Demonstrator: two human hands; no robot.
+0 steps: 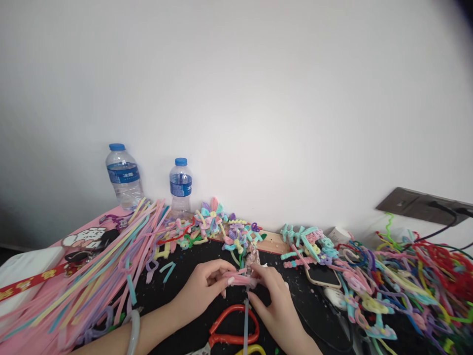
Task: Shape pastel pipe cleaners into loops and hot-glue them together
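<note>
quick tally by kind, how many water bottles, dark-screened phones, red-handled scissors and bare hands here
Water bottles: 2
Dark-screened phone: 1
Red-handled scissors: 1 pair
Bare hands: 2, the left hand and the right hand
Total: 6, counting the scissors as one

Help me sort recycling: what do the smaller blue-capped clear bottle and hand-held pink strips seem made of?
Smaller clear bottle: probably glossy plastic; it is transparent with a waisted body. Pink strips: likely soft, matte chenille, by their fuzzy look; any wire core is hidden.
</note>
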